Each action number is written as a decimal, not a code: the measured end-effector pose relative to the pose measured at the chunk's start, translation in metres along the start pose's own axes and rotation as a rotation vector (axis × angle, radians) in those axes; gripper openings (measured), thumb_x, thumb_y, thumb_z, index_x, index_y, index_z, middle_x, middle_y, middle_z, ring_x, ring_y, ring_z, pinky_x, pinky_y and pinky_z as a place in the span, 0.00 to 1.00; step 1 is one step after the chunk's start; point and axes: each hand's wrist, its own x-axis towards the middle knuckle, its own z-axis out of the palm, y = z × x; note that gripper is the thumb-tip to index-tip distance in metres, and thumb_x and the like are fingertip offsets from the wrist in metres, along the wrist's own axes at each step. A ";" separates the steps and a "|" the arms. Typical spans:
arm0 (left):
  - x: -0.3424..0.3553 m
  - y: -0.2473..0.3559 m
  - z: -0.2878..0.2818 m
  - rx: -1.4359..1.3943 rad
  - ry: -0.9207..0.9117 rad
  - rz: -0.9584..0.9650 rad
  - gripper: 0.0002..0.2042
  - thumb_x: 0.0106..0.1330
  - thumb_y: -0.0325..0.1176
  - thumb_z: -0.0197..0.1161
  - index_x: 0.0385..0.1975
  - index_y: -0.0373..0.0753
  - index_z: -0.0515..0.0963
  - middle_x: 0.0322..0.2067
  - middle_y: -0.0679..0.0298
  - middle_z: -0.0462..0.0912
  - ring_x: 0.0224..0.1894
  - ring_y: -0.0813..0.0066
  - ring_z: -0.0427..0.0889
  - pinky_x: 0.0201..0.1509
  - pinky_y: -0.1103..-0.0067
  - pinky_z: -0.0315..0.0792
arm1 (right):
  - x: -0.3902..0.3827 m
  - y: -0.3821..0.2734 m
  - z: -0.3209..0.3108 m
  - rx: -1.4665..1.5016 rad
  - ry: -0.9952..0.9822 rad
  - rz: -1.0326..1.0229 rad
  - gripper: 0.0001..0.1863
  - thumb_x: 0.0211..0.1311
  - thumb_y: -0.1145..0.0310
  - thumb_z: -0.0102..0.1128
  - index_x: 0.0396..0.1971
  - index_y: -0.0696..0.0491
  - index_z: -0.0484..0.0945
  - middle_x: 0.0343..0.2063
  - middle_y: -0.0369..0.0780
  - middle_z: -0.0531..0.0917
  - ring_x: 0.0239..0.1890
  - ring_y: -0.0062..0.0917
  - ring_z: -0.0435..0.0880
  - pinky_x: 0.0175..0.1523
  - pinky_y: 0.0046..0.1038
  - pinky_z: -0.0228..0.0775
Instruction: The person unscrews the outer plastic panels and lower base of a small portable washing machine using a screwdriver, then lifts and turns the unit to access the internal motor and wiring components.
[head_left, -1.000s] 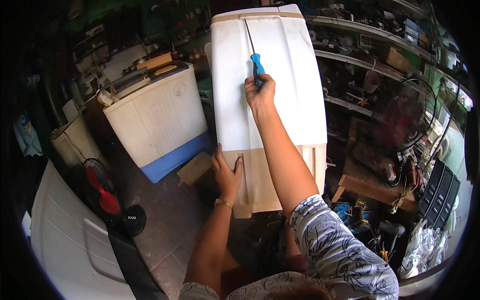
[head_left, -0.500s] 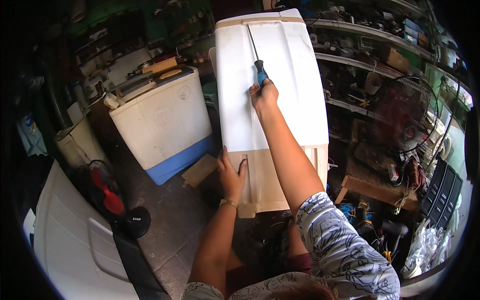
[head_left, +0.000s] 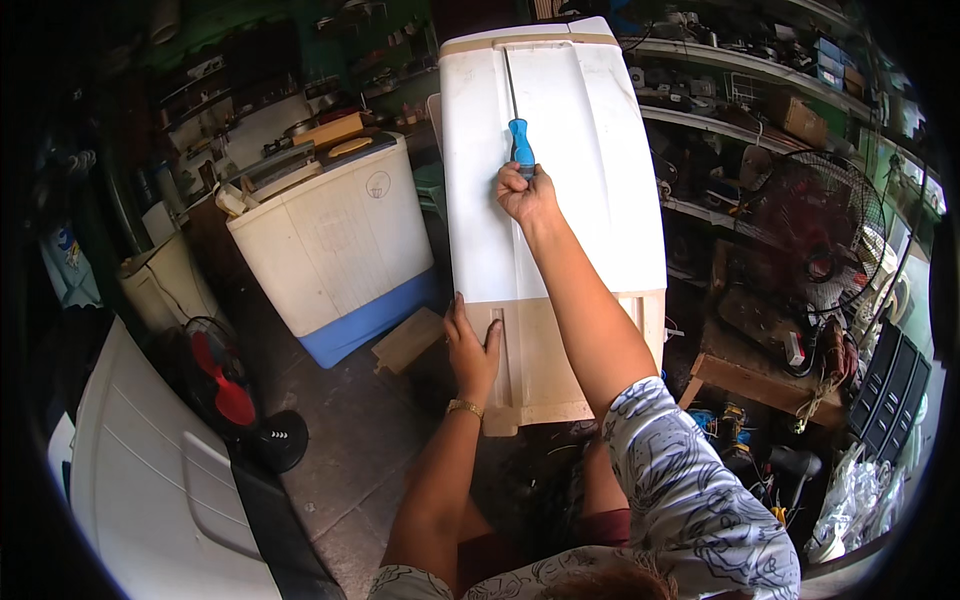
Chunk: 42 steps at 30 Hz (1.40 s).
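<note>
In front of me stands a tall white plastic appliance casing (head_left: 610, 190) with a beige lower section (head_left: 540, 350). My right hand (head_left: 528, 192) is closed round the grey end of a screwdriver (head_left: 518, 142) with a blue handle. Its long shaft points away from me, along a groove in the white panel, and the tip lies close to the beige band near the far edge. My left hand (head_left: 473, 350) rests on the near left edge of the casing, fingers along the side and thumb apart on the beige part.
A white and blue washing machine (head_left: 335, 240) stands to the left. Nearer on that side are a white panel (head_left: 150, 460) and a small red and black fan (head_left: 232, 390). At right are a wooden stool (head_left: 760, 375), a caged fan (head_left: 815, 225) and loaded shelves (head_left: 740, 125).
My right hand has shifted slightly, and the screwdriver's handle has turned, showing more of its blue side. The view has moved a little; my left hand stays on the casing's edge.
</note>
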 end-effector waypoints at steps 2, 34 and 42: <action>0.000 -0.001 -0.001 0.007 0.000 -0.006 0.36 0.61 0.40 0.62 0.66 0.38 0.51 0.58 0.41 0.60 0.57 0.41 0.68 0.56 0.63 0.67 | 0.000 0.003 -0.002 -0.015 -0.045 0.022 0.27 0.70 0.43 0.31 0.26 0.53 0.60 0.16 0.36 0.64 0.10 0.18 0.53 0.12 0.21 0.47; -0.002 -0.005 -0.001 0.027 0.023 -0.049 0.39 0.57 0.39 0.65 0.66 0.36 0.52 0.57 0.43 0.65 0.57 0.44 0.67 0.57 0.61 0.66 | 0.017 -0.015 0.007 -0.532 -0.115 -0.088 0.23 0.62 0.45 0.54 0.31 0.54 0.68 0.20 0.35 0.70 0.14 0.16 0.60 0.13 0.17 0.47; -0.004 -0.005 -0.008 0.086 0.012 -0.066 0.39 0.57 0.39 0.65 0.65 0.34 0.52 0.56 0.43 0.65 0.58 0.44 0.66 0.59 0.63 0.65 | 0.006 0.001 0.010 -1.438 0.151 -0.764 0.16 0.61 0.61 0.54 0.42 0.58 0.68 0.32 0.46 0.79 0.29 0.36 0.77 0.34 0.32 0.67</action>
